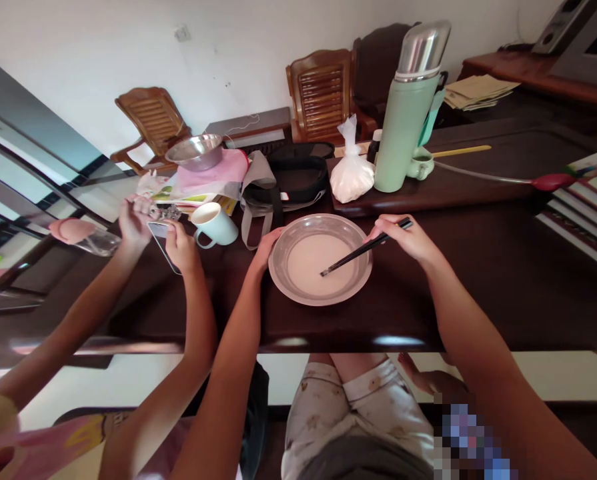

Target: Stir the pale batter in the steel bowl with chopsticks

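A round metal bowl [319, 300] stands on the dark table in front of me, with pale, milky liquid [311, 257] inside. My left hand [268, 250] grips the bowl's left rim; part of its fingers is hidden behind the edge. In my right hand [403, 233] is a pair of dark chopsticks [363, 249], closed in the fingers. Their tips slant down to the left into the liquid. Behind the bowl, to the right, sits a tied clear plastic bag of white powder [352, 177].
A tall green thermos [405, 127] stands behind right, beside a small green cup [420, 163]. Left are a white mug [215, 225] and another person's hands, one holding a phone [163, 245]. A black bag [293, 177] lies behind the bowl; books [581, 223] are stacked far right.
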